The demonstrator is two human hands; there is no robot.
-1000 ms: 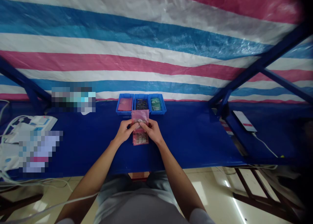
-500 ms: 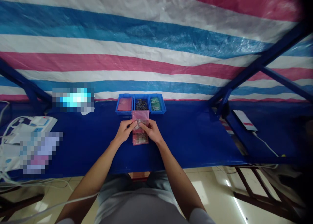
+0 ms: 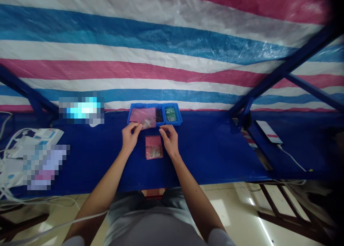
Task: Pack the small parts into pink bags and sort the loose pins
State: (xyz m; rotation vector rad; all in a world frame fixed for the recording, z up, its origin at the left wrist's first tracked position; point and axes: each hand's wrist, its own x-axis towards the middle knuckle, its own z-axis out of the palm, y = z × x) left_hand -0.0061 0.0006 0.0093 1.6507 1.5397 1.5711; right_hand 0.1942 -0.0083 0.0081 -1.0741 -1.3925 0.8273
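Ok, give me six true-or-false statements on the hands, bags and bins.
1. The left hand holds a pink bag. True.
2. The right hand is on the phone. False: the right hand is near the middle bin.
3. A second pink bag lies on the table. True.
4. That second pink bag is empty. False: pale pieces show inside.
5. The green packets are in the leftmost bin. False: the green packets are in the rightmost bin.
6. The middle bin holds dark, slender pieces. True.
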